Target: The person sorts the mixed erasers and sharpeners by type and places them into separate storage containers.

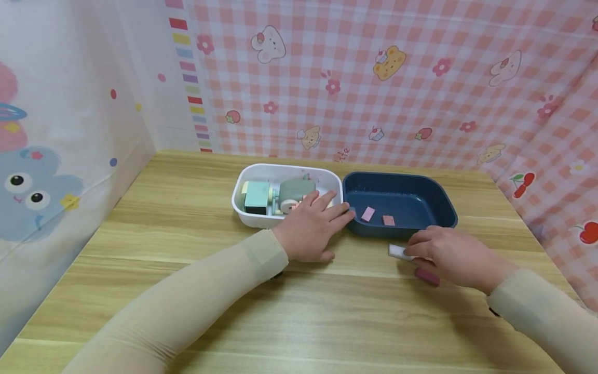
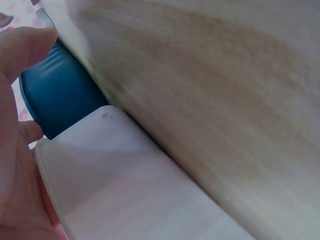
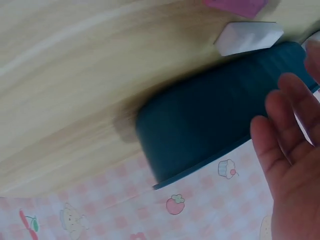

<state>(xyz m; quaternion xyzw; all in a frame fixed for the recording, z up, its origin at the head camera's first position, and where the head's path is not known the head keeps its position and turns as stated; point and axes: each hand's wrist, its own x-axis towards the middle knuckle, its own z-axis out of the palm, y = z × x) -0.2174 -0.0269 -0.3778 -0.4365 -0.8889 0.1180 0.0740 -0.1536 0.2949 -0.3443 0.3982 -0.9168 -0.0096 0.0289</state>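
Note:
My left hand [image 1: 308,228] lies spread over the front right rim of a white bin [image 1: 258,221], fingertips reaching the left edge of a dark blue bin [image 1: 408,195]. In the left wrist view the thumb stands apart from the fingers. In front of the blue bin, my right hand [image 1: 455,257] hovers by a white eraser-like block [image 1: 397,251]. The right wrist view shows that white block [image 3: 248,38] on the table, apart from the loosely bent fingers [image 3: 270,145]. A dark pink block [image 1: 427,277] lies just below the right hand.
Inside the blue bin are a light pink piece [image 1: 368,213] and a salmon piece [image 1: 389,221]. The white bin holds a mint box-shaped item [image 1: 257,194] and a grey-green item [image 1: 297,188], partly hidden by the left hand. A patterned cloth [image 1: 355,104] hangs behind the wooden table [image 1: 196,208].

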